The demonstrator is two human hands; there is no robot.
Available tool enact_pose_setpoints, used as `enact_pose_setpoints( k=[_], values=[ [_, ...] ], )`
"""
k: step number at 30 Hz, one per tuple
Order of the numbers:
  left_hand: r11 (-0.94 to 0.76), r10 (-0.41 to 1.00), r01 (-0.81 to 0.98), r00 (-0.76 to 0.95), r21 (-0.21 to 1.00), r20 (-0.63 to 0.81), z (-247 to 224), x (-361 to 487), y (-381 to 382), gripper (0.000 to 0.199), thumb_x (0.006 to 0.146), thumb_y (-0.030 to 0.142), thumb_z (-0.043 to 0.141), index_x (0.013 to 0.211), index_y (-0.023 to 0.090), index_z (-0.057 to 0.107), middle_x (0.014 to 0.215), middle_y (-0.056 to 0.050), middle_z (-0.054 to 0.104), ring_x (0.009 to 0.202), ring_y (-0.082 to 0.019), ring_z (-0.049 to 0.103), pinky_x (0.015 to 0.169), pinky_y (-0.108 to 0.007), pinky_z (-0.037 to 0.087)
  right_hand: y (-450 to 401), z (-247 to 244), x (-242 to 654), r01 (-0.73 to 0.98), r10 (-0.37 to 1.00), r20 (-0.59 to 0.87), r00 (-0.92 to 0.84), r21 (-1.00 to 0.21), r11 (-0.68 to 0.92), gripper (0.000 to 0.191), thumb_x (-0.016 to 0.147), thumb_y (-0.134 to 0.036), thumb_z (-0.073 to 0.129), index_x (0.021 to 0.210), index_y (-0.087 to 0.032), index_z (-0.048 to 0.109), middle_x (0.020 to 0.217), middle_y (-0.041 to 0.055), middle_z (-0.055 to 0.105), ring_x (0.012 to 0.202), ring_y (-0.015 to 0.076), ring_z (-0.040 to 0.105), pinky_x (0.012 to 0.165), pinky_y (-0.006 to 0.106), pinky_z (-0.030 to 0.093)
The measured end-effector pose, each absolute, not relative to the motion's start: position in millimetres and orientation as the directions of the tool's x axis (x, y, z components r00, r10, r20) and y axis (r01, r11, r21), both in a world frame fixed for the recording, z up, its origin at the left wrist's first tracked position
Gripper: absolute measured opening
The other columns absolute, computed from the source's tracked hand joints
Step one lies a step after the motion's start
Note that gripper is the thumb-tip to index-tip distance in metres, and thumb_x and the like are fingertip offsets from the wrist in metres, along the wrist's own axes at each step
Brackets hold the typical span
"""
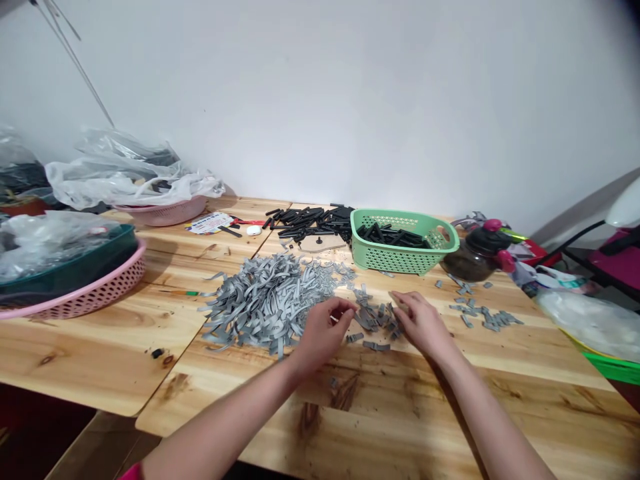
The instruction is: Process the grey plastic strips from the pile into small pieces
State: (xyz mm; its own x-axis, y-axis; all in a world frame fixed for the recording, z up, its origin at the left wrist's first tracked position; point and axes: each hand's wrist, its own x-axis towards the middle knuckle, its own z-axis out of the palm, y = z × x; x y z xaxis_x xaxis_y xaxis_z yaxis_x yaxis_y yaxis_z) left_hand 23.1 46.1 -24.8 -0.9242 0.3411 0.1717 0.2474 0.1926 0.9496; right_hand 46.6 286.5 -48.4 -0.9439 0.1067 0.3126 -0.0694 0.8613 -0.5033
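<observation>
My left hand [325, 328] is at the right edge of a large heap of grey strips [265, 300]. Its thumb and fingertips are pinched together, and what they hold, if anything, is too small to make out. Across from it, my right hand [421, 323] rests low over the table with its fingers stretched out and slightly apart. Between the two hands lie small folded grey pieces [369, 317], some touching or partly under the right fingertips. A few more grey pieces [377, 347] lie just in front of them.
Behind the hands stands a green basket [395, 257] holding black rods, beside a pile of black rods [313, 220]. More grey pieces [493, 319] lie to the right, near a dark glass pot [470, 257]. Pink basket [95, 290] and plastic bags [125, 170] occupy the left.
</observation>
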Motion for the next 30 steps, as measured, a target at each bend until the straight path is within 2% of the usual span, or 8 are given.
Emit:
enact_pose_setpoints(
  k=[2,4,7,10,15,22,26,30],
  values=[
    [0.192,0.348,0.259,-0.92,0.947,0.181,-24.6,23.7,46.4,0.019,0.084,0.028,0.058,0.088,0.014,0.071,0.08,-0.005,0.07,0.069,-0.014,0.058,0.061,-0.023,0.041,283.1,-53.3,41.3,-0.11,0.078,0.296,-0.952,-0.57,0.814,0.03,0.083,-0.031,0.051,0.098,-0.017,0.074,0.101,0.0105,0.068,0.09,0.0222,0.064,0.082,0.033,0.048],
    [0.182,0.349,0.267,-0.917,0.946,0.192,-24.3,24.8,47.0,0.017,0.084,0.027,0.059,0.086,0.015,0.071,0.081,-0.005,0.07,0.07,-0.014,0.059,0.063,-0.023,0.042,282.1,-53.2,39.6,-0.058,0.209,0.268,-0.94,-0.731,0.68,0.027,0.079,-0.036,0.058,0.085,-0.015,0.074,0.086,0.0097,0.07,0.074,0.02,0.063,0.072,0.032,0.049],
    [0.147,0.368,0.255,-0.911,0.956,0.186,-23.7,28.4,49.0,0.018,0.084,0.031,0.061,0.085,0.015,0.07,0.081,-0.005,0.07,0.07,-0.014,0.059,0.064,-0.023,0.043,271.4,-46.2,44.4,-0.056,0.412,0.163,-0.897,-0.964,0.261,0.035,0.068,-0.044,0.075,0.085,-0.013,0.075,0.079,0.0098,0.07,0.063,0.0181,0.061,0.063,0.032,0.052],
    [0.121,0.419,0.215,-0.896,0.969,0.147,-23.5,34.1,52.1,0.023,0.084,0.037,0.063,0.084,0.014,0.07,0.08,-0.006,0.07,0.072,-0.016,0.061,0.065,-0.024,0.044,243.4,-38.3,54.7,-0.148,0.407,0.148,-0.901,-0.988,0.031,0.031,0.063,-0.039,0.082,0.084,-0.016,0.076,0.092,0.009,0.072,0.071,0.0168,0.062,0.064,0.028,0.052],
    [0.023,0.479,0.098,-0.875,0.995,0.075,-26.0,39.3,56.2,0.029,0.077,0.04,0.071,0.084,0.013,0.069,0.08,-0.008,0.07,0.073,-0.017,0.063,0.066,-0.026,0.045,196.8,-31.8,73.7,-0.13,0.355,0.115,-0.928,-0.991,-0.019,0.025,0.072,-0.037,0.077,0.088,-0.018,0.073,0.072,0.0013,0.066,0.055,0.009,0.051,0.051,0.02,0.045],
    [-0.285,0.481,-0.119,-0.876,0.951,0.035,-19.5,31.0,50.4,0.034,0.069,0.041,0.079,0.079,0.011,0.067,0.068,-0.004,0.065,0.06,-0.012,0.058,0.06,-0.023,0.045,201.4,-33.3,83.7,-0.145,0.138,0.127,-0.982,-0.98,-0.134,0.024,0.079,-0.036,0.074,0.095,-0.019,0.068,0.08,0.0046,0.069,0.07,0.0152,0.065,0.063,0.024,0.056],
    [-0.293,0.489,-0.159,-0.872,0.943,0.005,-16.9,28.3,47.0,0.035,0.066,0.043,0.081,0.074,0.011,0.068,0.066,-0.004,0.066,0.057,-0.011,0.057,0.058,-0.023,0.045,210.2,-30.9,82.6,-0.092,0.038,0.088,-0.995,-0.987,-0.13,0.031,0.077,-0.041,0.074,0.098,-0.019,0.069,0.088,0.0087,0.072,0.079,0.0208,0.069,0.072,0.032,0.06],
    [-0.245,0.529,-0.106,-0.848,0.964,0.042,-15.9,29.2,46.6,0.033,0.074,0.045,0.074,0.077,0.012,0.072,0.068,-0.005,0.066,0.061,-0.012,0.058,0.059,-0.023,0.046,210.1,-27.7,80.8,-0.101,0.088,0.1,-0.991,-0.995,-0.002,0.026,0.077,-0.041,0.075,0.085,-0.017,0.07,0.077,0.0055,0.071,0.067,0.0161,0.067,0.063,0.025,0.058]
  ],
)
